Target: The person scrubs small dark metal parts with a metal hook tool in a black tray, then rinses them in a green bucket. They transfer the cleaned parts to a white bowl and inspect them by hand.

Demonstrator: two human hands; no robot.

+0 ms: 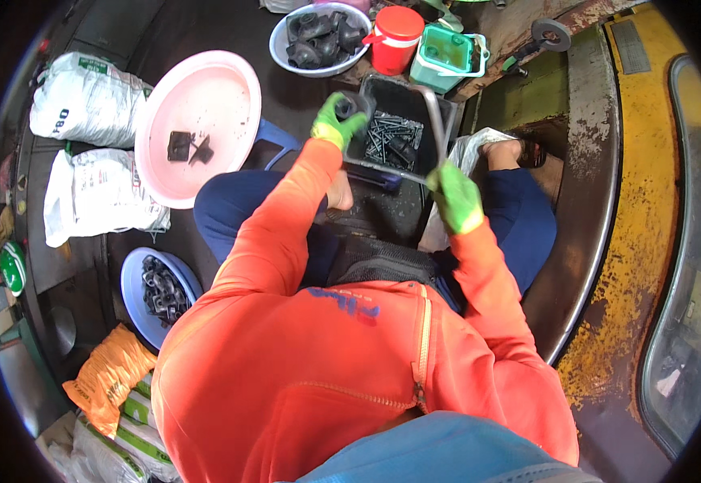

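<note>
My left hand [336,121], in a green glove, grips a small black pipe fitting [347,105] at the left rim of a dark rectangular tub [376,87] that holds several black screws. My right hand [457,197], also green-gloved, is closed around the lower end of a bent grey metal rod [439,121] that arches over the tub's right side. The tub rests in front of my knees. My orange sleeves run up to both hands.
A pink basin [206,97] with two dark pieces lies to the left. A grey bowl [318,66] of black fittings, a red jar [393,38] and a green container [447,52] stand beyond the tub. A blue bowl [135,282] of black parts and white sacks [85,101] lie at left.
</note>
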